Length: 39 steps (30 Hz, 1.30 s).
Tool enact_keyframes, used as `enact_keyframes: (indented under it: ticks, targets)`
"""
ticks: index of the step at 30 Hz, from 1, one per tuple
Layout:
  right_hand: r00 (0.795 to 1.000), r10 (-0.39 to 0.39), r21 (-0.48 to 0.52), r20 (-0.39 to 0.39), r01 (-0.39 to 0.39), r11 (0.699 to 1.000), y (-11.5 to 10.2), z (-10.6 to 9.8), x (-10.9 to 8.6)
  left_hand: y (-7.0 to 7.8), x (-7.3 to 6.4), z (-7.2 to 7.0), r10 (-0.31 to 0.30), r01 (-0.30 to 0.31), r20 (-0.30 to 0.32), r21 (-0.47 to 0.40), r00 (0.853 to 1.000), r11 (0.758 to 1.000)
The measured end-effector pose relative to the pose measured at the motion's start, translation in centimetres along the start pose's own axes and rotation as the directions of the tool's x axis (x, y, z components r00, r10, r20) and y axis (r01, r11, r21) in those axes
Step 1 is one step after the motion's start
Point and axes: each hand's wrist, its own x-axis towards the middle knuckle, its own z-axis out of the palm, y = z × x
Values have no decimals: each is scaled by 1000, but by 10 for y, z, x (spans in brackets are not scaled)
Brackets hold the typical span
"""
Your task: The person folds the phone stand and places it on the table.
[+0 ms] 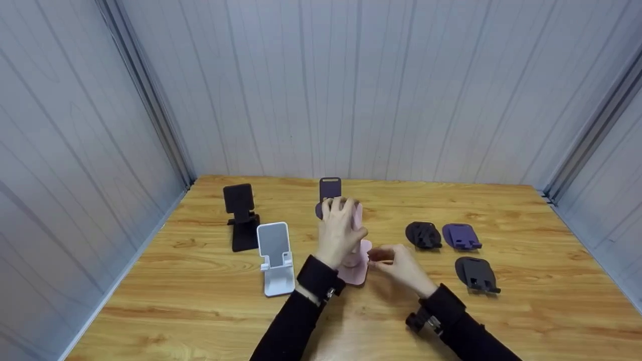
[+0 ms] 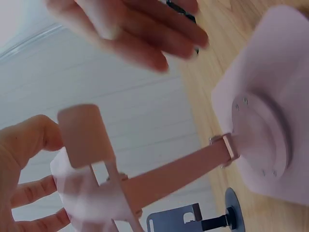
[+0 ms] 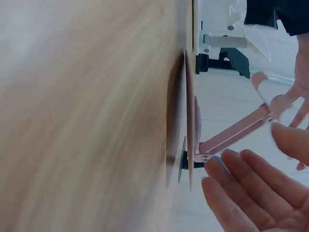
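Head view has the pink phone stand [image 1: 357, 276] just below the centre of the frame, its base flat on the wooden table [image 1: 200, 321] and its arm raised. My left hand [image 1: 336, 235] is gripping the upper plate, thumb at the front and fingers wrapped behind (left wrist cam shows that best). My right hand [image 1: 404, 268] is by the base with loose, uncurled fingers; can't tell if they're touching it. Just behind my left hand there's a dark stand [image 1: 330, 188], partly hidden. Left of centre, a white stand [image 1: 274, 245] and a black stand [image 1: 239, 200] are both propped up, while right of centre three lie folded: black one [image 1: 424, 234], purple one [image 1: 461, 236], and dark grey one [image 1: 477, 275] lowest.
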Motion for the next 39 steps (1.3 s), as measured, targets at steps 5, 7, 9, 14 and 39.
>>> enact_keyframes:
  ticks: [5, 7, 9, 14, 39]
  targets:
    - [999, 35, -13, -33, -36, 999, 5, 0, 3, 6, 1, -6, 1, -1, 8, 4, 1000, 1000]
    - [997, 55, -2, -52, -55, 998, 7, -1, 4, 9, 1, -9, 8, -8, 6, 13, 1000, 1000]
    - [995, 82, 42, -63, -80, 996, 9, -2, 4, 11, 2, -11, 12, -12, 5, 17, 1000, 1000]
    - [983, 181, 217, -22, -172, 961, 13, 1, 4, 16, 2, -15, 26, -26, -15, 22, 1000, 999]
    - [957, 250, 661, 149, -284, 695, 19, 5, 6, 21, 2, -19, 45, -40, -89, 58, 995, 998]
